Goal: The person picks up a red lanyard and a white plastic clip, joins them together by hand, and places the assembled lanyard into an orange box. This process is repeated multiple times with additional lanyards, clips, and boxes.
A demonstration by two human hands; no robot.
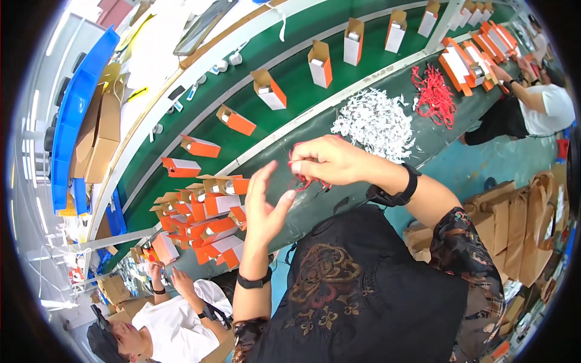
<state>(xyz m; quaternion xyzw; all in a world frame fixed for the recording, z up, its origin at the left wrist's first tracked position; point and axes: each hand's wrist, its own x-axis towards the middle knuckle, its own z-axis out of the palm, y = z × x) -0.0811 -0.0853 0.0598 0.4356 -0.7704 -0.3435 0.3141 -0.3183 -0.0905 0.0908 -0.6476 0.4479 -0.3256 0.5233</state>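
My right hand (331,160) is closed, its fingers pinched on a thin red cord (310,183) that hangs in a small tangle beneath them. Facing it on the left, my left hand (261,209) is open, fingers stretched and thumb apart; it appears to hold nothing. A heap of white cord-like pieces (375,124) lies on the dark bench (321,212) just beyond my right hand. Farther right is a pile of red cords (433,97). Beside my left hand stand many open orange-and-white boxes (209,209), packed close together.
Open boxes (319,65) stand in a row along the green conveyor belt (290,57) ahead. More orange boxes (463,69) lie at the far right, near a co-worker (548,100). Another person (181,317) works at lower left. Brown cartons (508,227) stand at right.
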